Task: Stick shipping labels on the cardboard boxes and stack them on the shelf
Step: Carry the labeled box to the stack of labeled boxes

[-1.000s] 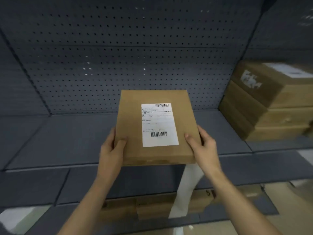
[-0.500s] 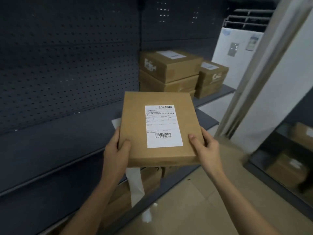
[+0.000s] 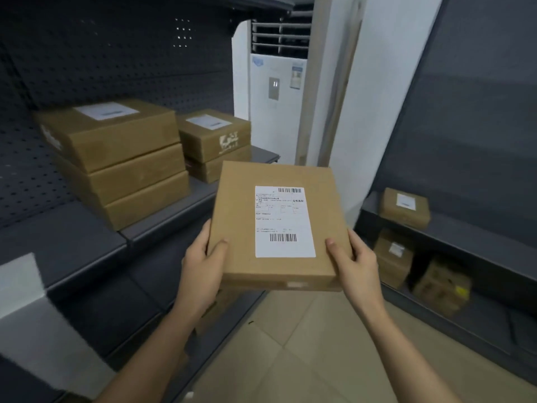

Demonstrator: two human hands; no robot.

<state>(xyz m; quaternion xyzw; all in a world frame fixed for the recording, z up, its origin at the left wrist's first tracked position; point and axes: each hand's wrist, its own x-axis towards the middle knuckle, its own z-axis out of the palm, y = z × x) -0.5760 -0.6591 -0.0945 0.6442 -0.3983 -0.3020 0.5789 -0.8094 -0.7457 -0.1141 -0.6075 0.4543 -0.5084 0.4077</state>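
Observation:
I hold a flat cardboard box [image 3: 238, 205] level in mid-air over the aisle, a white shipping label [image 3: 284, 221] with barcodes stuck on its top. My left hand [image 3: 203, 269] grips its near left corner, thumb on top. My right hand [image 3: 353, 263] grips the near right corner the same way. On the dark shelf [image 3: 72, 237] to the left stands a stack of three labelled boxes [image 3: 128, 167], and behind it a stack of two boxes [image 3: 218, 144].
A white floor-standing air conditioner [image 3: 276, 91] and a white pillar [image 3: 363, 112] close the aisle's far end. The right-hand shelving [image 3: 465, 237] carries several more boxes [image 3: 405, 207]. Beige tiled floor [image 3: 290, 359] runs between the shelf units. A white sheet [image 3: 26, 283] lies at the lower left.
The view has swung right along the shelf. The stacked boxes now lie to the left, and the right-hand shelving has come into sight. Both hands keep the same hold on the box.

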